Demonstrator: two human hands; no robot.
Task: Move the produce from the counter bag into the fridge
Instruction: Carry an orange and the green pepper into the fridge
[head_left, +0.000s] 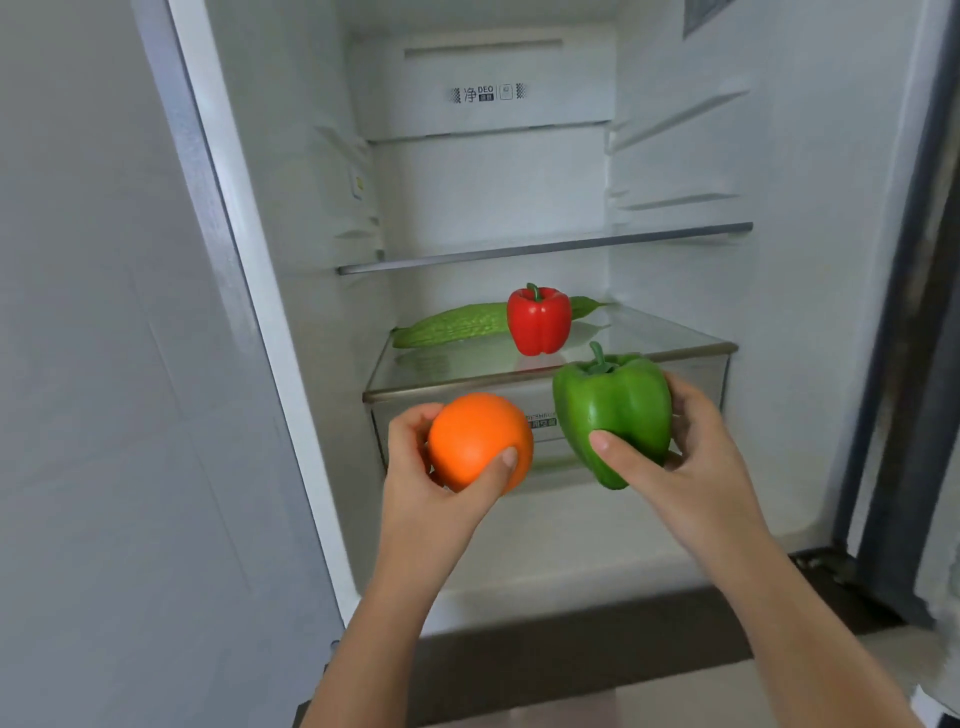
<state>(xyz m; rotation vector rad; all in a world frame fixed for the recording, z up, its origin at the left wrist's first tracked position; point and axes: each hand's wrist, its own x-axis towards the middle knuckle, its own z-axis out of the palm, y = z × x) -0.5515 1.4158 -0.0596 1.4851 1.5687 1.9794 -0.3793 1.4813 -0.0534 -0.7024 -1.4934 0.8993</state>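
- An open fridge (675, 171) fills the frame, its white interior lit, with a printed label on the rear panel near the top.
- A thin shelf (545, 248) crosses the middle of the compartment; nothing is seen on it.
- Below it, a glass shelf (649, 338) sits directly over a clear drawer (696, 379).
- A long, bumpy green gourd (452, 325) lies on its side toward the back of the glass shelf, running left to right.
- The right hand (696, 457) grips a green bell pepper (613, 415), thumb across its front and fingers behind, stem up, held in front of the drawer and just below the glass shelf's front edge.
- The left hand (431, 478) is closed around an orange (478, 441), thumb pressed on its near side, held to the left of the green pepper and apart from it.
- A red bell pepper (538, 322) stands upright on the glass shelf in front of the gourd, hiding part of it; whether the two touch cannot be told.
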